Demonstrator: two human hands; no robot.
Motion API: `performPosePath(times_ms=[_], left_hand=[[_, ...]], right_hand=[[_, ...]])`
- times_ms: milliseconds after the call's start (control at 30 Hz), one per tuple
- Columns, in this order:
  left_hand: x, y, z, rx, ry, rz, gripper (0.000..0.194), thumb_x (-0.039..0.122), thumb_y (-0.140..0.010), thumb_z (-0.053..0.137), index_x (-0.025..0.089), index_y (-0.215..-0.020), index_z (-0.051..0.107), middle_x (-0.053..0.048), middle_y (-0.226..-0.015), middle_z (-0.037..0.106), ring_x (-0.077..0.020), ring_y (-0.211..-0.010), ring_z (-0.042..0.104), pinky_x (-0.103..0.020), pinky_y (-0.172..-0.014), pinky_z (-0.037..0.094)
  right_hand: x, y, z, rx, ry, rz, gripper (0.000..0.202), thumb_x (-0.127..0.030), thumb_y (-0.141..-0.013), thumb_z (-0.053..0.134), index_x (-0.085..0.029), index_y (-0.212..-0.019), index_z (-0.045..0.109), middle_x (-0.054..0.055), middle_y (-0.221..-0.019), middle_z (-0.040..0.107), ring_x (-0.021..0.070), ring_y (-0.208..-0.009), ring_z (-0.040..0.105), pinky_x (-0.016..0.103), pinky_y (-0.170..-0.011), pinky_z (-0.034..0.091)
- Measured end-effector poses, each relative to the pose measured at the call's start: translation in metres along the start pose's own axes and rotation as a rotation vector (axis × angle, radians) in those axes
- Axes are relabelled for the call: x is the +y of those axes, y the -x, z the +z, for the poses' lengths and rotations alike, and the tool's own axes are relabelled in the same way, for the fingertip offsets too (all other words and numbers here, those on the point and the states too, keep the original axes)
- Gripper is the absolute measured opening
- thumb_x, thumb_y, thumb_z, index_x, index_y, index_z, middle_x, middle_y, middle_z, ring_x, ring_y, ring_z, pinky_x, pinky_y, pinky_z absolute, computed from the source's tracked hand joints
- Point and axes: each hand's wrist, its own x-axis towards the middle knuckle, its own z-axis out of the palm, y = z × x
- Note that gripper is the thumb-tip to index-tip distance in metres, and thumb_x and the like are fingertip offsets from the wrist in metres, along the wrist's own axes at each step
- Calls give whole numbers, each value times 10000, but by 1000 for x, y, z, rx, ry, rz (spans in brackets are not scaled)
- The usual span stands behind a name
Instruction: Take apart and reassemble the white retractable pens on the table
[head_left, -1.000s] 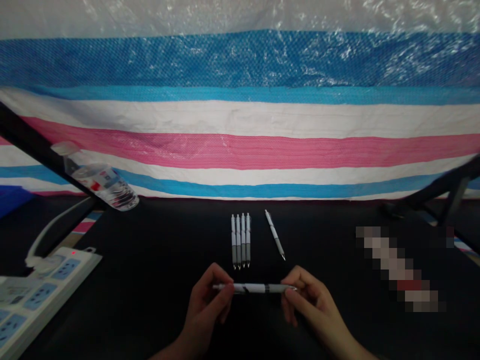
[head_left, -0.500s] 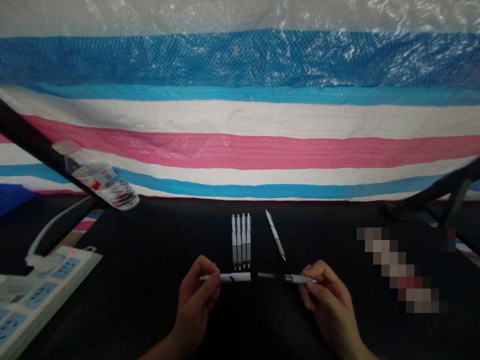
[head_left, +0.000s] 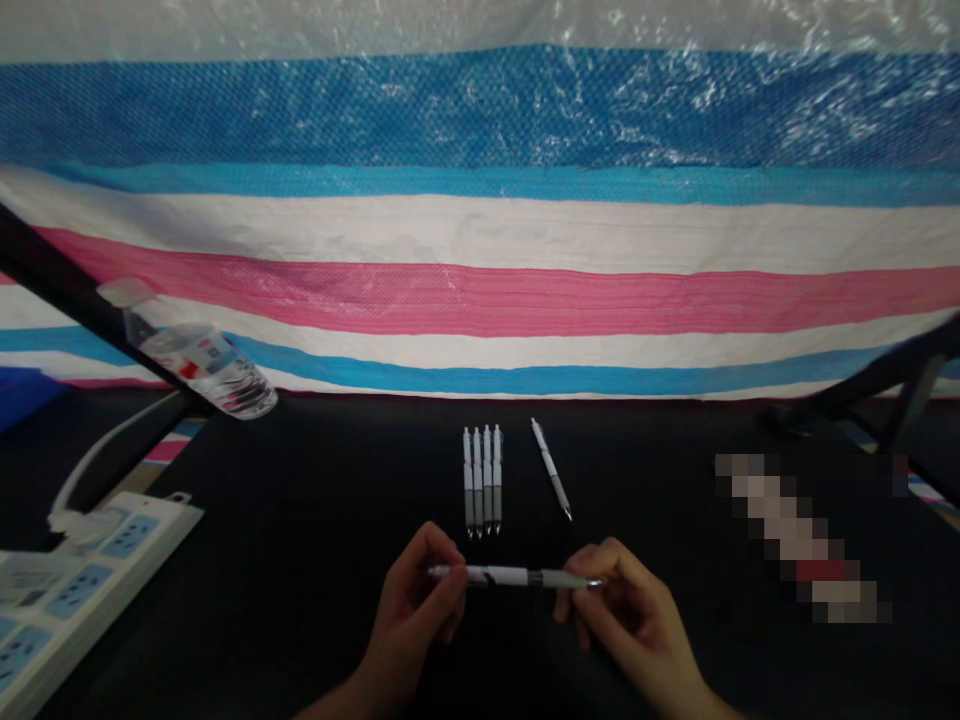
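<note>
Between my hands a white and grey pen (head_left: 502, 576) is held level, its two halves meeting at a dark band. My left hand (head_left: 421, 610) pinches the white barrel near its left end. The grey half, near the silver tip, is pinched by my right hand (head_left: 630, 615). Beyond them several matching pens (head_left: 483, 482) lie side by side, tips toward me. One more pen (head_left: 551, 468) lies slanted to their right.
A black table (head_left: 315, 520) lies below. On the left are a white power strip (head_left: 112, 570) with a cable and a clear bottle (head_left: 214, 370) leaning by a black bar. A pixelated object (head_left: 795, 540) is at right. Behind hangs a striped sheet (head_left: 480, 300).
My hands have moved toward each other. The white barrel and the grey half, apart before with the inner refill showing, now meet, and the refill is hidden.
</note>
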Motion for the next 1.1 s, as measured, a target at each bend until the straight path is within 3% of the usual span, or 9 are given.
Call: performPosePath(times_ms=[267, 467, 533, 633, 700, 800, 900, 1000, 1100], left_hand=[[-7, -4, -4, -89, -20, 108, 303, 466, -924, 678, 204, -851, 546, 80, -603, 469, -40, -437, 359, -169, -436, 253], [-8, -2, -4, -92, -40, 80, 308, 472, -908, 695, 195, -851, 572, 67, -612, 497, -52, -455, 400, -175, -444, 278], [-10, 0, -4, -45, -16, 60, 318, 481, -897, 704, 195, -844, 578, 65, -609, 504, -56, -460, 404, -176, -445, 280], [-11, 1, -3, 31, 12, 44, 331, 488, -873, 728, 195, -826, 582, 74, -593, 482, -56, -459, 387, -176, -444, 271], [-11, 1, -3, 57, 15, 46, 344, 495, -860, 740, 194, -810, 581, 82, -572, 459, -55, -454, 369, -176, -444, 267], [-8, 1, -2, 72, 19, 50, 360, 507, -842, 754, 193, -791, 584, 80, -570, 456, -59, -461, 368, -177, -444, 276], [-7, 1, -1, 75, 21, 57, 368, 511, -830, 764, 191, -783, 590, 74, -585, 469, -59, -463, 374, -178, -440, 274], [-7, 1, -1, 88, 25, 60, 367, 513, -830, 762, 190, -788, 593, 75, -582, 467, -59, -455, 365, -181, -435, 268], [-8, 1, -2, 100, 22, 49, 363, 507, -830, 764, 190, -788, 592, 78, -564, 456, -64, -456, 364, -182, -437, 269]], right_hand=[[3, 0, -3, -9, 376, -102, 162, -365, -959, 655, -217, -988, 714, 44, -747, 784, 140, -532, 682, 184, -475, 530], [-2, -1, -6, -187, 541, -135, 543, -460, -1069, 381, -197, -673, 645, -2, -484, 613, 118, -436, 590, 201, -468, 438], [-3, -1, -4, -206, 493, -108, 458, -492, -1062, 388, -197, -883, 689, 2, -564, 660, 131, -474, 614, 214, -493, 461], [1, -1, -2, -108, 429, -63, 336, -499, -1009, 533, -212, -1173, 592, 32, -792, 739, 149, -573, 669, 235, -564, 520], [4, 0, -2, -75, 457, -38, 268, -482, -996, 568, -219, -1017, 614, 9, -702, 712, 141, -532, 651, 217, -521, 491], [6, 0, -4, -153, 500, -25, 355, -476, -1020, 518, -213, -808, 626, -5, -582, 661, 130, -472, 628, 202, -464, 442], [6, -1, -3, -199, 465, -49, 338, -471, -1043, 457, -214, -930, 645, 3, -641, 689, 131, -487, 638, 207, -486, 470], [6, 0, -1, -120, 445, -65, 252, -445, -1010, 548, -230, -1140, 568, 15, -787, 731, 139, -564, 674, 217, -555, 519], [6, -1, -2, -138, 527, -96, 228, -423, -1023, 529, -232, -921, 602, -16, -657, 672, 134, -535, 649, 205, -526, 481]])
